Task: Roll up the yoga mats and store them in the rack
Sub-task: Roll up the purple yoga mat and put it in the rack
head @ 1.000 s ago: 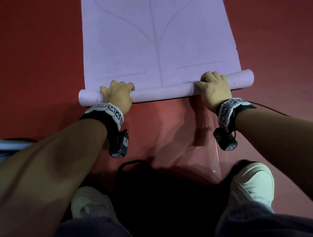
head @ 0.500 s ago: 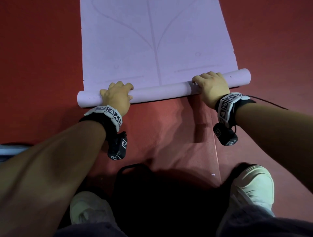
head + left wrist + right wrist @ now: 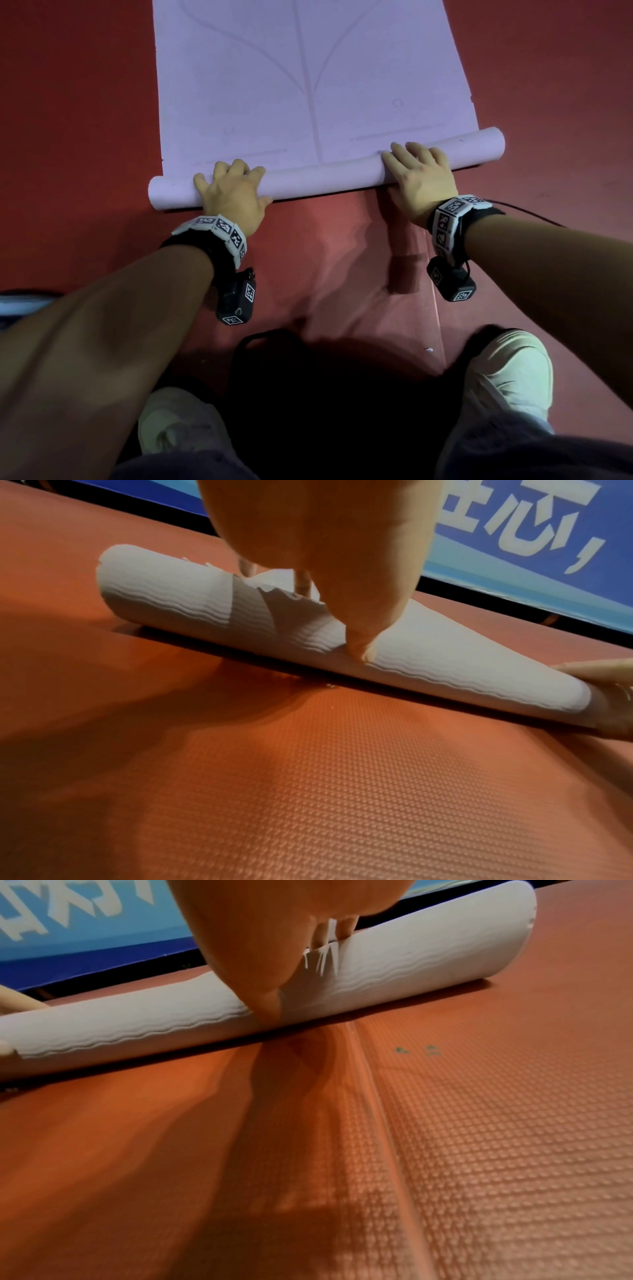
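Observation:
A lilac yoga mat lies flat on the red floor, stretching away from me, and its near end is wound into a thin roll. My left hand lies over the roll near its left end, fingers wrapped over the top and thumb on the near side. My right hand holds it the same way near the right end. The left wrist view shows the thumb denting the roll. In the right wrist view the thumb presses the roll. No rack is in view.
Red textured floor mats with a seam run under my right forearm. My pale shoes flank a dark bag with a strap. A blue banner with white characters stands beyond the mat. A thin cable trails right.
The roll has turned a little farther away from me along the mat. Both hands went forward with it, and their fingers now reach farther over its top.

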